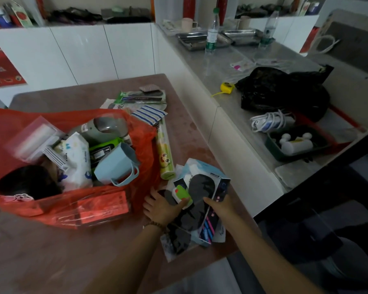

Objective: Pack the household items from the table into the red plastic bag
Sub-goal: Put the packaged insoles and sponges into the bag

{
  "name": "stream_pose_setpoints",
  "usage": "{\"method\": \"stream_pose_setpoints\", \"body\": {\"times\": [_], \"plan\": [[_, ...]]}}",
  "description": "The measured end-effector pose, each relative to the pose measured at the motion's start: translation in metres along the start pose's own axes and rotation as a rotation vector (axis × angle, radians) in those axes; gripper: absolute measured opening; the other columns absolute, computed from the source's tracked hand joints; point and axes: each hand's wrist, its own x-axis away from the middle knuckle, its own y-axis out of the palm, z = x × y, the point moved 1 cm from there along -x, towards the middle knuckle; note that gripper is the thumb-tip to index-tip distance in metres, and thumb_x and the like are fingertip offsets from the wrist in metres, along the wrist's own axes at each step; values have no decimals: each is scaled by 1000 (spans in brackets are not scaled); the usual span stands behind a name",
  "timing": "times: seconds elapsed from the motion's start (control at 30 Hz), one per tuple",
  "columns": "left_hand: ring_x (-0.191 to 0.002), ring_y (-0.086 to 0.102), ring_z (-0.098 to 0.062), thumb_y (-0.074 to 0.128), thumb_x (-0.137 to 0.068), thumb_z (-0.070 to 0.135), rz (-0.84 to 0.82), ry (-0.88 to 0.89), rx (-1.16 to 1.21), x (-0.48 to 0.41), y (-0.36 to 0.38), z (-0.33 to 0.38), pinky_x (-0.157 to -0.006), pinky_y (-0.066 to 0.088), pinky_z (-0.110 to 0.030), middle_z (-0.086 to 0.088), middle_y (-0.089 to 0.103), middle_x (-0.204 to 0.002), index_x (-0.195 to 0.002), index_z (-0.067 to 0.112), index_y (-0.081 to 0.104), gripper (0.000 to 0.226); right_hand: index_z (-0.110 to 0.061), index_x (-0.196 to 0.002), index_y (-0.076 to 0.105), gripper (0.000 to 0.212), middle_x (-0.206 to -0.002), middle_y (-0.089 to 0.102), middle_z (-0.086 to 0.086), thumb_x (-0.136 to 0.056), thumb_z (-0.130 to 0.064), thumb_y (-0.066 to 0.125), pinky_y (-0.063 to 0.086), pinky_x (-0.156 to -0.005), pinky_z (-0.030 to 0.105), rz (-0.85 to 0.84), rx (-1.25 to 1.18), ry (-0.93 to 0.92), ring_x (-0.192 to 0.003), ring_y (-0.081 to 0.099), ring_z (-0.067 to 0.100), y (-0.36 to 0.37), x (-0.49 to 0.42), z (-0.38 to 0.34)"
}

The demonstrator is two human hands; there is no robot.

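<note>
The red plastic bag (142, 145) lies open on the left of the brown table (187, 128), stuffed with a light blue cup (115, 164), wet wipes (77, 158), a grey container (106, 126) and several other items. Near the table's front right edge lies a pile of packages: a blue-and-black box (202, 181) and dark flat packs (191, 217). My left hand (159, 209) grips a small white-and-green item (182, 195) on that pile. My right hand (220, 205) grips the box's dark patterned side. A long yellow-green tube (165, 153) lies beside the bag.
More packs, among them a striped cloth (149, 114) and a green pack (140, 98), lie at the table's far side. On the grey counter (227, 66) to the right are a black bag (280, 90), yellow tape measure (226, 87), bottles (211, 32), metal trays and a green tray (297, 143).
</note>
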Motion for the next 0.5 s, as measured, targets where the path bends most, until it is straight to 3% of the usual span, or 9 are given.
{"method": "stream_pose_setpoints", "body": {"times": [0.1, 0.17, 0.23, 0.33, 0.4, 0.5], "plan": [[-138, 18, -43, 78, -56, 64, -57, -80, 49, 0, -6, 1, -113, 19, -48, -26, 15, -149, -148, 4, 1, 134, -6, -146, 26, 120, -145, 43, 13, -52, -47, 88, 43, -105, 43, 35, -48, -57, -130, 47, 30, 11, -4, 0], [-138, 18, -44, 78, -58, 62, -87, -118, 88, -2, -7, 0, -113, 22, -47, -28, 12, -149, -147, 0, 1, 133, -7, -136, 43, 123, -132, 57, 11, -34, -57, 89, 50, -98, 43, 24, -129, -13, -117, 58, 30, 9, -2, -1], [-138, 24, -40, 79, -63, 55, -167, -54, 165, -8, -4, 0, -110, 29, -40, -25, 20, -148, -145, -3, 13, 120, -7, -123, 58, 105, -117, 67, 11, -34, -53, 91, 54, -90, 45, -70, -217, 48, -103, 65, 31, 5, 1, 0], [-125, 51, -25, 81, -69, 43, -315, 140, 268, -1, 3, 6, -96, 45, -26, -9, 55, -128, -128, 10, 47, 76, -8, -120, 63, 73, -111, 70, 13, -57, -35, 88, 54, -89, 43, -247, -315, 89, -100, 66, 31, 1, 4, 6], [-121, 47, -20, 82, -66, 47, -319, 157, 278, 9, 12, 7, -100, 45, -34, 0, 48, -122, -118, 15, 41, 73, -10, -119, 64, 61, -112, 70, 13, -67, -33, 83, 54, -90, 41, -317, -342, 122, -102, 65, 30, -1, 5, 8], [-122, 39, -29, 76, -68, 53, -286, 190, 183, 17, 19, 8, -101, 37, -36, -10, 43, -126, -125, 19, 35, 78, -8, -116, 66, 53, -107, 72, 16, -71, -30, 80, 57, -81, 38, -356, -383, 152, -97, 68, 30, -5, 5, 13]]}}
